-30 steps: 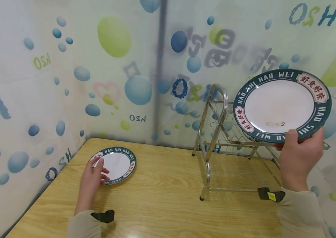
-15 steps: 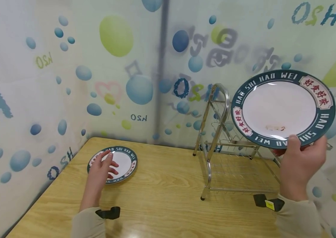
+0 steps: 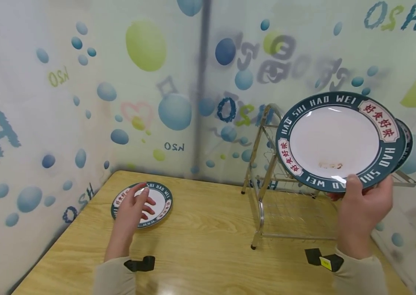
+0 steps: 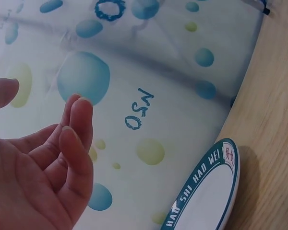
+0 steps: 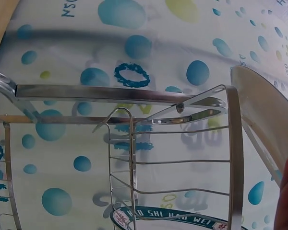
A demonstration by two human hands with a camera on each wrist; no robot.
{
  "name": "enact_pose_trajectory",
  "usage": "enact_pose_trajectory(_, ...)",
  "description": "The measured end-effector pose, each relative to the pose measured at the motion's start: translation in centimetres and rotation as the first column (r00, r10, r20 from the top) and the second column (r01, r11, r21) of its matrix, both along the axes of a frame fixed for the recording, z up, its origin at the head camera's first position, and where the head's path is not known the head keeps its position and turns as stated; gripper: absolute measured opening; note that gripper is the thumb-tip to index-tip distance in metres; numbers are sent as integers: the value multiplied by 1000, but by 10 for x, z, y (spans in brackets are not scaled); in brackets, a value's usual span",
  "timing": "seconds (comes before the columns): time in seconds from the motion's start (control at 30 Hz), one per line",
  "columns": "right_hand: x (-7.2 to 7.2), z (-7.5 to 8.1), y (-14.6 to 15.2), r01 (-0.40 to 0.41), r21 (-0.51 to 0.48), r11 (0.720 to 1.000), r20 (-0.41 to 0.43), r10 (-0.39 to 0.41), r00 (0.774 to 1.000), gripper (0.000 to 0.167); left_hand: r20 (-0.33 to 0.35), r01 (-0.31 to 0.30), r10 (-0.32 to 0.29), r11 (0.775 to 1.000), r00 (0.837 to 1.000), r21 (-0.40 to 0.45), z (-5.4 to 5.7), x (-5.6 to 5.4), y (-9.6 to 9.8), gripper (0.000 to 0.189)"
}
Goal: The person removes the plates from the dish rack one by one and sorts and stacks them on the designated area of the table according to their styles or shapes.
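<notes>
My right hand (image 3: 364, 209) pinches the lower rim of a white plate (image 3: 335, 135) with a dark green lettered border, thumb on its face. The plate is raised and tilted, its face toward the head camera, in front of the metal rack (image 3: 263, 176). In the right wrist view the underside of this plate (image 5: 269, 112) shows beside the rack. Another green-rimmed plate (image 3: 406, 144) stands on the rack, mostly hidden behind the held one. My left hand (image 3: 130, 213), fingers loosely bent and holding nothing, hovers over a matching plate (image 3: 160, 200) lying on the table.
The two-tier wire rack stands on the right of the wooden table (image 3: 208, 241), its lower shelf (image 3: 296, 217) near the tabletop. Patterned curtain walls (image 3: 178, 73) close off the back and both sides.
The held plate has moved left and slightly down, uncovering part of the plate behind it. My left hand has shifted right and up from the table plate's left edge.
</notes>
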State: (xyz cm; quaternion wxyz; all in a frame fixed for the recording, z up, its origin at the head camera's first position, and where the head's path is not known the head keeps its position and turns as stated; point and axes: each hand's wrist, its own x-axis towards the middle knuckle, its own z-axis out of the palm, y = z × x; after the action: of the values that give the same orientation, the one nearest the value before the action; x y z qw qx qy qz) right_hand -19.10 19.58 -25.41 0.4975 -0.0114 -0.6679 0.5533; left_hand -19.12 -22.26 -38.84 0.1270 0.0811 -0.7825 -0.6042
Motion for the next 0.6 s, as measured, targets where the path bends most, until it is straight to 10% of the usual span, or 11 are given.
enact_pose_trajectory(0.4, 4, -19, -7, -142, -91, 986, -70, 135, 988, 34, 4, 18, -18, 1000, 1000, -25, 11, 2, 11, 62)
enact_pose_trajectory(0.6, 9, -27, -17, -47, -89, 995, -14, 46, 999, 35, -21, 35, -35, 999, 999, -24, 14, 3, 17, 58)
